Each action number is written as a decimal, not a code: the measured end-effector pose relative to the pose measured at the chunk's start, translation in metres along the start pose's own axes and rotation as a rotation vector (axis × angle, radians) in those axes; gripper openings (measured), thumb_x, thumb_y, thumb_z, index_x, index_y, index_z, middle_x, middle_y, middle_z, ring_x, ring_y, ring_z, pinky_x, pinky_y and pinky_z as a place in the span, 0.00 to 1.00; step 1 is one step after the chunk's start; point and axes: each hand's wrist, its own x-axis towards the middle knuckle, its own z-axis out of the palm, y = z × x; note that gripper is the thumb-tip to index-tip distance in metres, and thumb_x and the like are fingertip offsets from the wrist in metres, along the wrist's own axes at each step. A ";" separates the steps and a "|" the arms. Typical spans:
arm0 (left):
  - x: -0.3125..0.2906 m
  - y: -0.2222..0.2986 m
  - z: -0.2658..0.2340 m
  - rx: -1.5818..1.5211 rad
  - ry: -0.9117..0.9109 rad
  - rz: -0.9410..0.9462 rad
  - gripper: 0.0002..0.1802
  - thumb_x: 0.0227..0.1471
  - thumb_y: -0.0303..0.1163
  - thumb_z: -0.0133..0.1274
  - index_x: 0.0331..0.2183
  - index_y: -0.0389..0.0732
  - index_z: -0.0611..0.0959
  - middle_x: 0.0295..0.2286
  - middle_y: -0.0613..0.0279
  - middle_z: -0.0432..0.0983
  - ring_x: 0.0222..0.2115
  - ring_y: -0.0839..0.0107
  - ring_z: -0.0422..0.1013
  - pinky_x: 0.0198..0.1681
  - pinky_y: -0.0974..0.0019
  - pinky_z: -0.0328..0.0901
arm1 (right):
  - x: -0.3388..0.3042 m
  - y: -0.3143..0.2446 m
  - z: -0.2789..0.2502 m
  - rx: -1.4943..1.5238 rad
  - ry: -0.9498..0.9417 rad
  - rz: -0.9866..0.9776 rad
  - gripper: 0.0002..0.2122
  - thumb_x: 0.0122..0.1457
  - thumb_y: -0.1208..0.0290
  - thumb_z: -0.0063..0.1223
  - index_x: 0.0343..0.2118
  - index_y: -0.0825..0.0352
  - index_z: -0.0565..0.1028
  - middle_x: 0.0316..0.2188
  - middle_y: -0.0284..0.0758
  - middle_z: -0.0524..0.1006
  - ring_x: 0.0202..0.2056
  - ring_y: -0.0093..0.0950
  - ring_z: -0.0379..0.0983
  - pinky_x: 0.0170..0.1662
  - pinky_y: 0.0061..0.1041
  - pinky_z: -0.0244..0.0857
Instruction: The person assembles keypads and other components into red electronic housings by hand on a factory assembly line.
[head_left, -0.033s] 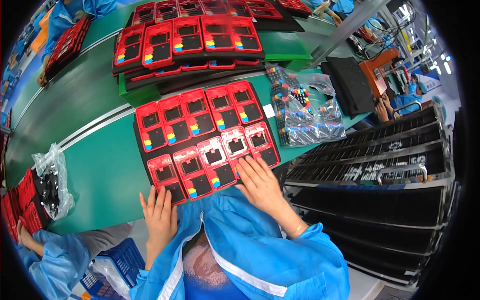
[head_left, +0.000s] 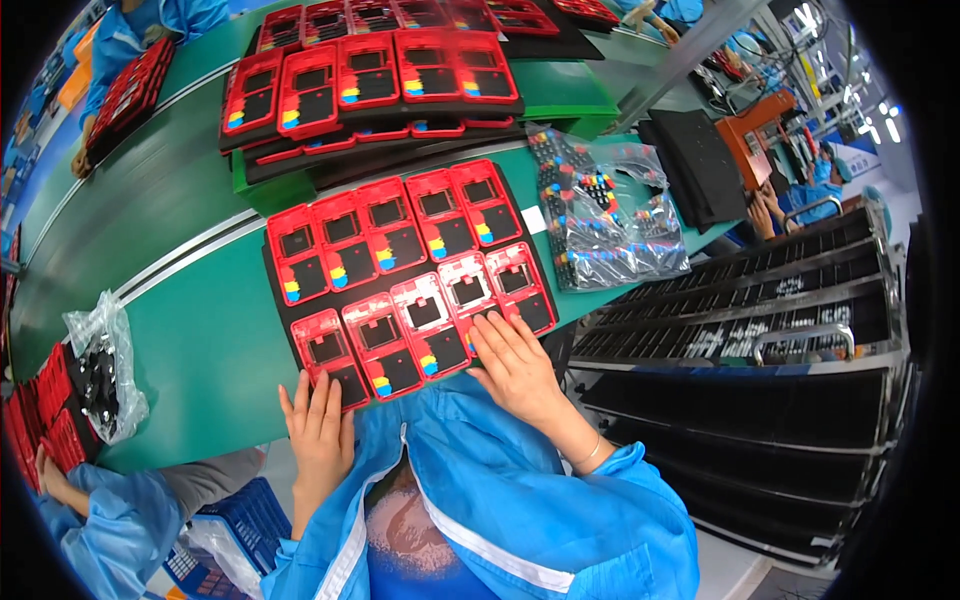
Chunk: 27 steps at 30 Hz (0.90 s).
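Note:
In front of me a black foam tray (head_left: 392,281) holds two rows of red plastic device housings (head_left: 347,238), each with a rectangular window. Small blue and yellow pieces show at the lower left corner of most of them. My left hand (head_left: 322,432) is open, its fingers spread, with the fingertips at the lower edge of the near row's leftmost housing (head_left: 325,345). My right hand (head_left: 515,368) lies flat and open over the lower part of the near row's second housing from the right (head_left: 467,285), hiding that part. Neither hand grips anything.
Beyond the green worktable (head_left: 195,345), more housings (head_left: 370,72) sit on stacked trays. A clear bag of small black and coloured keypads (head_left: 620,225) lies right, before black foam sheets (head_left: 695,165). Left are a bag of black parts (head_left: 105,380) and a co-worker's hand (head_left: 60,480). A rack (head_left: 740,400) stands right.

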 end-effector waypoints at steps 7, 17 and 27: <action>0.011 -0.004 0.007 -0.060 -0.003 0.002 0.38 0.53 0.33 0.65 0.62 0.34 0.72 0.65 0.42 0.63 0.67 0.35 0.53 0.69 0.29 0.45 | -0.002 0.010 -0.013 0.117 -0.003 -0.002 0.29 0.58 0.63 0.65 0.60 0.73 0.72 0.61 0.45 0.73 0.64 0.41 0.68 0.68 0.46 0.59; 0.008 0.000 0.017 -0.057 -0.005 -0.059 0.50 0.57 0.45 0.62 0.68 0.30 0.58 0.69 0.32 0.48 0.70 0.33 0.45 0.70 0.29 0.39 | -0.006 0.029 -0.015 -0.068 0.100 0.205 0.23 0.58 0.66 0.65 0.53 0.74 0.76 0.55 0.45 0.77 0.60 0.42 0.72 0.69 0.51 0.53; 0.033 -0.007 0.001 -0.537 0.007 -0.545 0.51 0.58 0.33 0.62 0.70 0.28 0.49 0.66 0.32 0.53 0.66 0.39 0.54 0.68 0.49 0.52 | 0.016 0.061 -0.025 0.154 0.332 0.324 0.14 0.62 0.72 0.58 0.49 0.71 0.81 0.49 0.46 0.80 0.52 0.44 0.76 0.61 0.43 0.64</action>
